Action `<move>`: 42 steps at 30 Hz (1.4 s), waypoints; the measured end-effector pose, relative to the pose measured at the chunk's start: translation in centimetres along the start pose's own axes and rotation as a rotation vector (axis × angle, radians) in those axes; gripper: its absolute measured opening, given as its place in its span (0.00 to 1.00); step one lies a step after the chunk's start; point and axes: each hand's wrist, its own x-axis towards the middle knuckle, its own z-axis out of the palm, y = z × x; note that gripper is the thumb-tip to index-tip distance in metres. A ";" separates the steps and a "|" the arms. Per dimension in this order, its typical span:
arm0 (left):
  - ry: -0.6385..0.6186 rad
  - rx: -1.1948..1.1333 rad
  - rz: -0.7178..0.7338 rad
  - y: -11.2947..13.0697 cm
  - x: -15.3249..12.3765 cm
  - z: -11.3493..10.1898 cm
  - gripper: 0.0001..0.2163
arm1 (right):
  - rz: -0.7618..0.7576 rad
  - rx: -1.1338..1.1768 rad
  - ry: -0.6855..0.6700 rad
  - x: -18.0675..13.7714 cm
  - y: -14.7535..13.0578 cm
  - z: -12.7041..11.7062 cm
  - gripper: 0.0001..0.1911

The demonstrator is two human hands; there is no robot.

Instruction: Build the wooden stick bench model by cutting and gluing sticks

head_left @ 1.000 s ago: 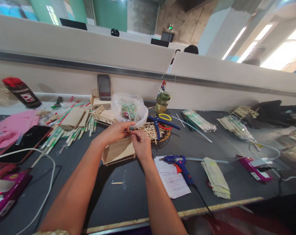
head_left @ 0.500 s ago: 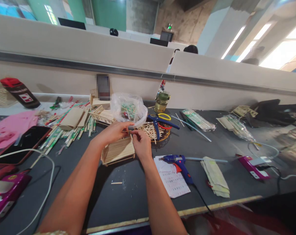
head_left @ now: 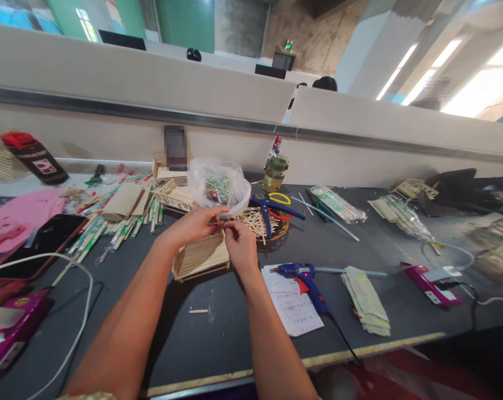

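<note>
A small slatted piece made of wooden sticks (head_left: 201, 258) lies on the dark tabletop in front of me. My left hand (head_left: 196, 225) reaches over its far edge, with thumb and fingers closed in a pinch near the far right corner. Right beside it, my right hand (head_left: 241, 244) is closed too, its fingertips pinched at that same corner. What sits between the fingertips is too small and covered to make out. Behind the hands stand a clear plastic bag (head_left: 219, 186) and a basket of short cut sticks (head_left: 255, 225), with blue cutters (head_left: 266, 214) lying across it.
A blue glue gun (head_left: 303, 278) rests on a printed paper (head_left: 295, 311) to the right, near a folded cloth (head_left: 366, 303). One loose stick (head_left: 199, 311) lies closer to me. On the left are a phone (head_left: 39, 244), wrapped sticks and a white cable (head_left: 89, 283).
Almost nothing differs. Both hands keep their pinch at the corner of the stick piece, with only slight finger movement.
</note>
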 end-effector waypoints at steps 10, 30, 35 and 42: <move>-0.017 -0.018 -0.014 -0.3 0.0 0.2 0.20 | 0.001 -0.002 -0.010 0.0 0.0 0.0 0.13; 0.002 -0.051 0.025 -0.6 -0.5 -0.2 0.32 | -0.094 -0.140 0.006 0.2 -1.2 0.0 0.05; 0.009 -0.076 0.073 -0.6 -0.6 -0.1 0.30 | -0.115 -0.216 -0.003 0.7 -1.7 0.1 0.05; 0.038 -0.096 0.078 -0.1 -0.7 -0.7 0.27 | -0.144 -0.197 0.064 1.1 -2.6 -0.2 0.06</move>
